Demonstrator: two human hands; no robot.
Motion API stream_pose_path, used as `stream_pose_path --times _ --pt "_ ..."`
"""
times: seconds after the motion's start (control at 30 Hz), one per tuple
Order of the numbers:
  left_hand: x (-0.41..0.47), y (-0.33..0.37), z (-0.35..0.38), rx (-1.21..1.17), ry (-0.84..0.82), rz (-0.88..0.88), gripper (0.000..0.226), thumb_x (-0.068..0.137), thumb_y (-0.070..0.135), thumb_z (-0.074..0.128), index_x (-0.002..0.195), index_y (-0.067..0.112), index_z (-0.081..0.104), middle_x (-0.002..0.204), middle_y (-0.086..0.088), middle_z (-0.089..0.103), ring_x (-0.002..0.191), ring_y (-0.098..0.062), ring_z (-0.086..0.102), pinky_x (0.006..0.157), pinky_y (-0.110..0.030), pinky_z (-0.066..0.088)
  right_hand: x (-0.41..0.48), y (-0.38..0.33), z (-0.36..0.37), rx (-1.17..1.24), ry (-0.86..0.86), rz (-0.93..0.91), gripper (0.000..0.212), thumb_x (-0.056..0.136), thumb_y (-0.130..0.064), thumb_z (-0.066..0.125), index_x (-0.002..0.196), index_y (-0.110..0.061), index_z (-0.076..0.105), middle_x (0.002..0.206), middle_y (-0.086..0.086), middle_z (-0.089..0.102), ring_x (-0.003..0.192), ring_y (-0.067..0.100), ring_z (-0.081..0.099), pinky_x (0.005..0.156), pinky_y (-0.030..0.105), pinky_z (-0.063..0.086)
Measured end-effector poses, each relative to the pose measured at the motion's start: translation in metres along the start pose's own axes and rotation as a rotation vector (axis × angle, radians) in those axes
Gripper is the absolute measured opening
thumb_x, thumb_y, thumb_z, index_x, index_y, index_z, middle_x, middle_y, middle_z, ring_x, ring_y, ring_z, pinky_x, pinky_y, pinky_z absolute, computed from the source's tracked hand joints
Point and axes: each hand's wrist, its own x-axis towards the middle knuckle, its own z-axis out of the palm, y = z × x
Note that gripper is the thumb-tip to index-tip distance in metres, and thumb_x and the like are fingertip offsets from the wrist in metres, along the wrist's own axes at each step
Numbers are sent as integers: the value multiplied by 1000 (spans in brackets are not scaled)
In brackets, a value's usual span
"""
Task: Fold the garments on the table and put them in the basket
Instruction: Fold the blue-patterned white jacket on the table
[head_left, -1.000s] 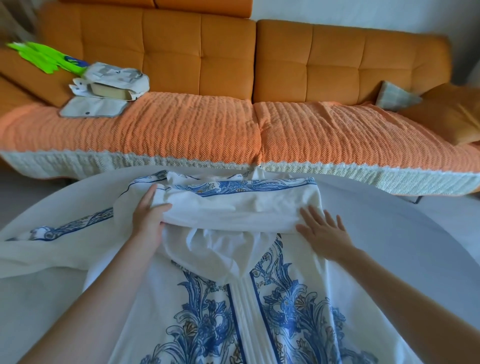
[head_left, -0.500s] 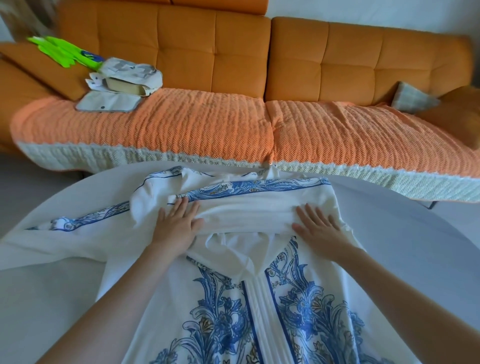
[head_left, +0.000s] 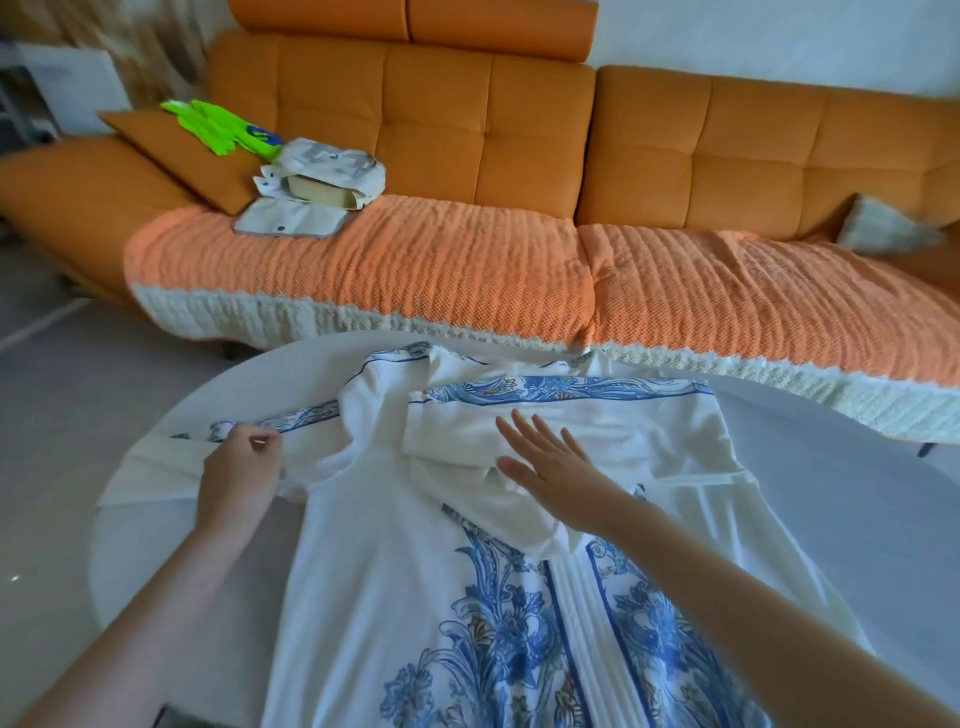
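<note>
Head view. The white long-sleeved garment with blue floral print and a pleated white front strip (head_left: 395, 571) lies spread on the round pale grey table (head_left: 841, 493). Its lower part runs off the bottom edge of the picture, and the right forearm hides a stretch of its printed front. One sleeve with a blue patterned band (head_left: 571, 410) is folded across the garment's chest; the collar beneath it is mostly covered. The other sleeve (head_left: 166, 457) stretches out from the garment's shoulder toward the table's rim.

The left hand (head_left: 241, 467) has its fingers curled, pinching the cloth of that outstretched sleeve next to the blue band. The right hand (head_left: 545, 462) lies flat with its fingers spread, pressing on the folded sleeve at the garment's chest.

At the bottom edge, beside the garment's near side, a small dark shape is cut off and cannot be made out.

Beyond the garment's collar end stands an orange tufted sofa (head_left: 519, 130) with a knitted orange seat cover with a cream fringe (head_left: 415, 270). On it lie a bright green item (head_left: 218, 127), a crumpled pale cloth bundle (head_left: 332, 166) and a flat grey pouch (head_left: 291, 224). A pale cushion (head_left: 878, 231) at the sofa's far end is blurred. Grey floor (head_left: 52, 389) surrounds the table.
</note>
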Motion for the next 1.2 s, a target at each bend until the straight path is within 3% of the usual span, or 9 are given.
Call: stream_pose_path --times 0.2,0.3,0.43,0.53,0.73,0.9,1.03,1.13,1.2 --pt "-3 -22 -53 -369 -177 -442 24 96 16 45 106 -6 48 70 -21 60 35 -22 60 33 -27 48 20 -69 24 52 -111 -39 61 96 -55 16 148 -34 -6 156 -7 -14 144 16 -13 116 39 -9" --pt "-4 -22 -64 -636 -214 -570 25 98 17 45 116 0 45 84 -27 62 45 -22 65 39 -28 53 28 -89 33 15 -121 -19 62 97 -54 16 149 -30 -7 156 -5 -16 144 20 -15 116 40 -9" --pt "3 -19 -55 -824 -28 -538 10 93 13 54 103 12 54 105 -15 61 65 -11 63 54 -24 53 35 -91 44 -32 -113 94 78 80 -69 1 148 -33 -11 156 -4 -15 144 26 -13 115 41 -8" --pt "10 -13 -47 -995 -59 -585 7 93 15 56 87 18 54 125 -5 61 94 -12 64 81 -25 46 38 -80 49 -56 -65 125 63 96 -56 19 149 -34 -8 158 -5 -7 145 22 -9 117 40 -2" --pt "36 -8 -52 -1082 -50 -521 12 92 17 56 80 17 55 58 5 66 64 -8 62 60 -23 52 37 -78 62 -106 -33 114 85 72 -80 -2 146 -40 -11 156 -9 -13 144 18 -16 115 36 -9" --pt "54 -18 -58 -1174 -7 -408 19 91 4 37 87 15 53 91 -4 60 89 -19 59 79 -32 48 37 -76 63 -75 -9 112 62 95 -57 20 146 -40 -10 156 -10 -15 143 15 -19 114 34 -12" --pt "64 -23 -62 -1216 -17 -351 18 93 18 43 86 15 59 73 3 70 75 -12 66 71 -27 49 37 -77 65 -71 -6 113 65 88 -61 15 145 -42 -11 156 -11 -16 142 14 -20 113 33 -14" --pt "77 -26 -62 -1108 -129 -305 51 80 41 67 112 2 59 105 -13 67 97 -25 65 86 -39 53 37 -77 63 -61 1 107 79 74 -73 5 145 -42 -10 155 -12 -16 142 14 -20 112 32 -14" --pt "93 -34 -59 -1070 -94 -272 31 82 36 66 98 10 62 93 -8 66 87 -21 66 75 -33 56 37 -78 62 -47 9 103 93 58 -77 -8 145 -43 -10 155 -13 -15 142 14 -20 112 31 -14"
